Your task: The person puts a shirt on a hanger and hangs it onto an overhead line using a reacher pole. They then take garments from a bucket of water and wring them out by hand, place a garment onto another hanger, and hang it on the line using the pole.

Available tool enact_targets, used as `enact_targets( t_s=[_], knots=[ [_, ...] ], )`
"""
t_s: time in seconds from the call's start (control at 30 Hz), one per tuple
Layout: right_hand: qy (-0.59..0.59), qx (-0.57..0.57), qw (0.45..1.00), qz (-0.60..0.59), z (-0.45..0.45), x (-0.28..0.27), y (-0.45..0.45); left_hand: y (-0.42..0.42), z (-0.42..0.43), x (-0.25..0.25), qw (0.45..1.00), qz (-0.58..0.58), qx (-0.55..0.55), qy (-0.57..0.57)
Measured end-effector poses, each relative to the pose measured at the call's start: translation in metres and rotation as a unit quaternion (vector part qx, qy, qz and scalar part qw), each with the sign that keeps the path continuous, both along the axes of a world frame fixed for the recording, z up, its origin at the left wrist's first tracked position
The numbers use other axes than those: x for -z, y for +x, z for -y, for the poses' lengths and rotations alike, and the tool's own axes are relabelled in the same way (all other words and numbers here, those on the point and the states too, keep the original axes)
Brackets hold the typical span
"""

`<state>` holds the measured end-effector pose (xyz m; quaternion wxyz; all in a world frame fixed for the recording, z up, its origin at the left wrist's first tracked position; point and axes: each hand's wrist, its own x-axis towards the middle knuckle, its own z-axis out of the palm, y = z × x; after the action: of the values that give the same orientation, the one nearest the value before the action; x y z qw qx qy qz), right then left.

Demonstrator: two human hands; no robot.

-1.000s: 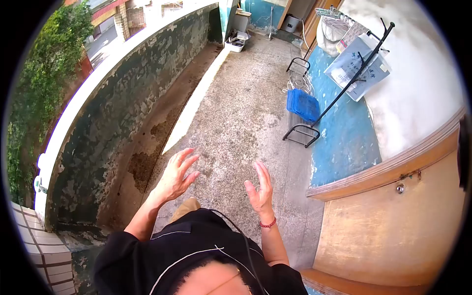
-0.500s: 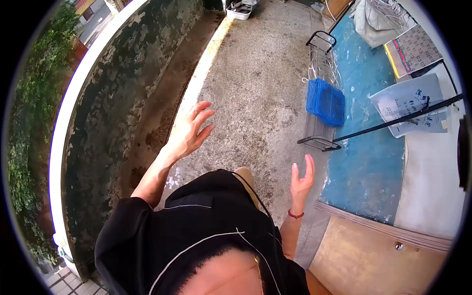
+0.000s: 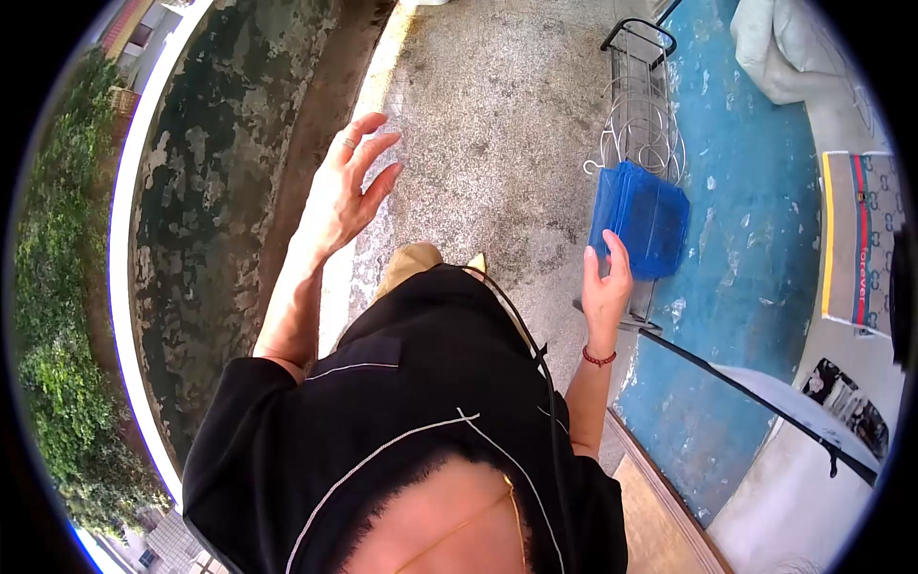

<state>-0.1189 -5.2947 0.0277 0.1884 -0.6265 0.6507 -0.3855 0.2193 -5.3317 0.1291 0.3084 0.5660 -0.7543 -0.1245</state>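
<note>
My left hand (image 3: 342,189) is raised above the speckled floor with its fingers loosely bent and apart; it holds nothing. Lower on the right, my right hand (image 3: 608,295) is also open, thumb and fingers parted. Behind and just beyond the right fingertips is a blue folded mesh item (image 3: 650,218), perhaps a hanging net. Whether the hand touches it I cannot tell, but the fingers are not around it. The blue item rests against a metal rack (image 3: 639,43) that holds white wire hangers (image 3: 643,129). A red beaded bracelet (image 3: 600,357) circles my right wrist.
A peeling dark wall (image 3: 215,172) with a white top edge runs along the left, with greenery (image 3: 72,258) outside. On the right are a worn blue wall (image 3: 736,230), a patterned towel (image 3: 861,244), a black pole (image 3: 746,392) and a wooden panel (image 3: 660,517).
The view has shifted forward and turned, so the rack and blue mesh item appear lower and closer. My right hand now overlaps the blue item's edge in view. Both hands stay open.
</note>
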Motion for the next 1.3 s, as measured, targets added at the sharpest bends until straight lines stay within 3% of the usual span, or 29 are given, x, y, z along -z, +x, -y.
enact_targets(
  t_s=[0.13,0.3,0.47,0.6,0.7,0.9,1.0,1.13,1.3],
  knots=[
    [-0.019,-0.044,0.999,0.017,0.157,-0.012,0.005,0.012,0.121,0.006,0.997,0.0,-0.076,0.013],
    [-0.082,-0.078,0.993,-0.019,0.337,-0.003,0.028,0.023,0.3,0.027,0.995,0.018,-0.092,-0.021],
    [-0.061,-0.025,0.997,-0.043,0.514,-0.003,0.023,0.02,0.511,0.033,0.999,0.02,-0.03,-0.017],
    [-0.042,0.008,0.999,-0.017,0.626,-0.038,0.013,-0.018,0.657,-0.003,0.996,-0.007,0.089,-0.013],
    [-0.031,0.051,0.998,-0.016,0.707,-0.028,-0.003,-0.044,0.766,-0.007,0.988,-0.023,0.148,-0.025],
    [-0.028,0.065,0.997,-0.021,0.911,0.004,-0.038,-0.088,0.969,0.017,0.988,-0.003,0.153,-0.013],
    [-0.034,0.036,0.999,-0.001,1.039,0.008,-0.061,-0.101,1.069,0.005,0.99,0.024,0.135,-0.026],
    [-0.083,-0.061,0.995,0.005,1.205,-0.049,-0.06,-0.101,1.191,-0.032,0.997,0.012,0.071,-0.039],
    [-0.115,-0.133,0.984,0.017,1.382,-0.07,-0.057,-0.099,1.336,-0.027,0.999,0.015,0.021,-0.024]
  ],
)
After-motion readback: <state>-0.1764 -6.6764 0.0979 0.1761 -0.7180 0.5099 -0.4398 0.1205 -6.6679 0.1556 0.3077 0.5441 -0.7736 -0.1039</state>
